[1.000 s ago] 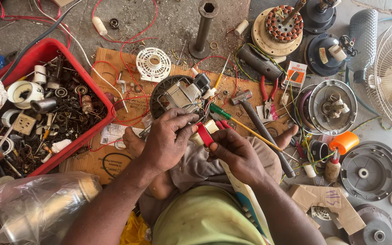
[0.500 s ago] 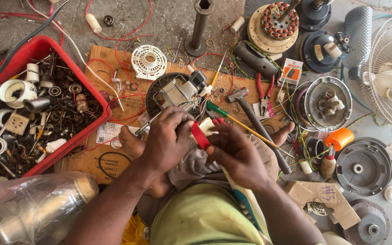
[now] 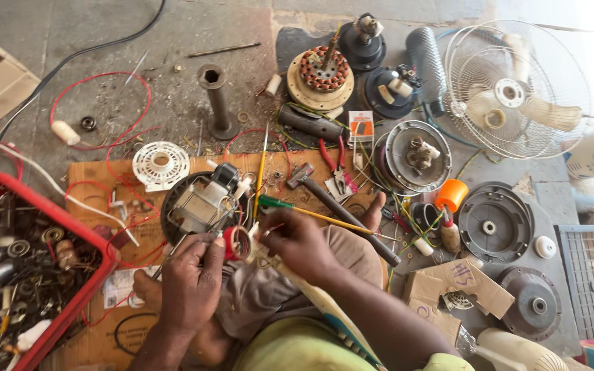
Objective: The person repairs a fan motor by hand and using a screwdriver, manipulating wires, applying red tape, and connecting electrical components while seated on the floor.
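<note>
Left hand (image 3: 190, 285) grips red tape roll (image 3: 237, 243) — upright, on edge.

Both forearms reach forward from the bottom of the view and draw together over the person's lap, bare to the elbow. The left hand (image 3: 188, 282) lies back upward, its fingers curled down and forward in a closed grip. The right hand (image 3: 299, 242) sits just beside it, slightly farther forward, knuckles raised and fingertips pinched toward the left hand.
</note>
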Demonstrator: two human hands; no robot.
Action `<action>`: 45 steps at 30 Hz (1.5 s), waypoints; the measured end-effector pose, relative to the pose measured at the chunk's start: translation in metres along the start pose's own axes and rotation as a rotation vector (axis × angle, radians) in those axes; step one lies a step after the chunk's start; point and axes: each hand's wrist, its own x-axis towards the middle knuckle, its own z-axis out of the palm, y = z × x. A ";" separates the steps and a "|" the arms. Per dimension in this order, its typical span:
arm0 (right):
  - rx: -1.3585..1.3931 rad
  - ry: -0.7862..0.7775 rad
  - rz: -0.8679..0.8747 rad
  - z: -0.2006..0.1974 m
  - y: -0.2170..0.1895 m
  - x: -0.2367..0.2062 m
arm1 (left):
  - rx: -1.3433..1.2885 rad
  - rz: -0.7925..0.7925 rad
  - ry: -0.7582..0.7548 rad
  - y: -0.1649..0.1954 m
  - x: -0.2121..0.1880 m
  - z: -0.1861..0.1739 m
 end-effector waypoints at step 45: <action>0.497 -0.026 0.302 -0.011 -0.017 0.002 | -0.014 0.096 -0.012 0.001 -0.008 -0.004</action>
